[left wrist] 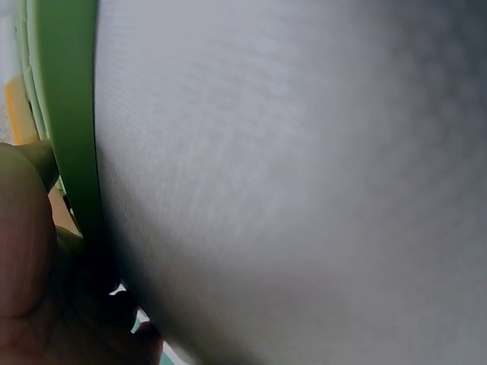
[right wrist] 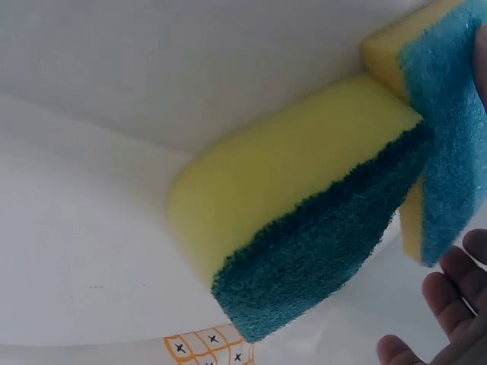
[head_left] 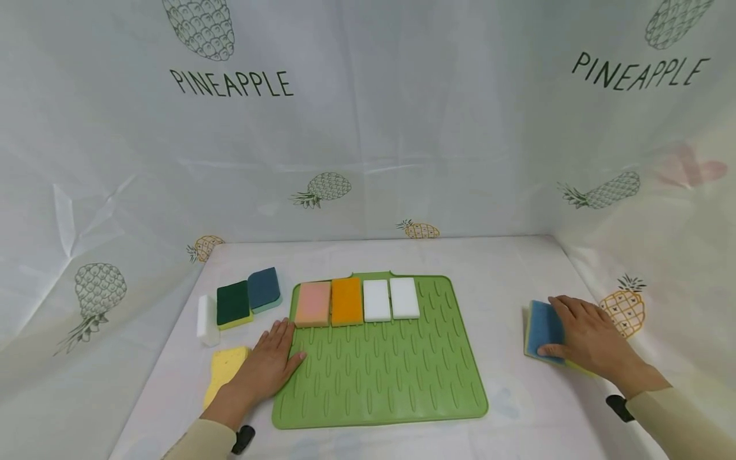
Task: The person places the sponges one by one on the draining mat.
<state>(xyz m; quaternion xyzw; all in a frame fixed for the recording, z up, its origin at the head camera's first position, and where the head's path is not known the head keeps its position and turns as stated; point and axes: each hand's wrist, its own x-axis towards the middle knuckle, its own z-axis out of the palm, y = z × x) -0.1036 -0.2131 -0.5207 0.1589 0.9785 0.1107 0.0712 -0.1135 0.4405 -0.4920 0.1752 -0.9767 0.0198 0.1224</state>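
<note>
My left hand [head_left: 269, 363] lies with extended fingers across the left edge of a green ribbed mat [head_left: 391, 370], its thumb on the mat. Its fingertips are beside a peach sponge [head_left: 313, 304], the leftmost of a row with an orange sponge [head_left: 347, 301] and two white sponges [head_left: 376, 300]. Far to the right, my right hand [head_left: 592, 335] is over a blue-and-yellow sponge [head_left: 545, 329], thumb by its blue face, fingers spread. Partly hidden under that hand, a yellow sponge with a dark green scouring side [right wrist: 297, 182] touches the blue one in the right wrist view.
Left of the mat are a dark green sponge [head_left: 232, 303], a dark blue sponge [head_left: 264, 289], a white block [head_left: 207, 321] and a yellow sponge [head_left: 225, 370], partly behind the left hand. Pineapple-printed sheeting [head_left: 448, 128] rises behind and at both sides of the table.
</note>
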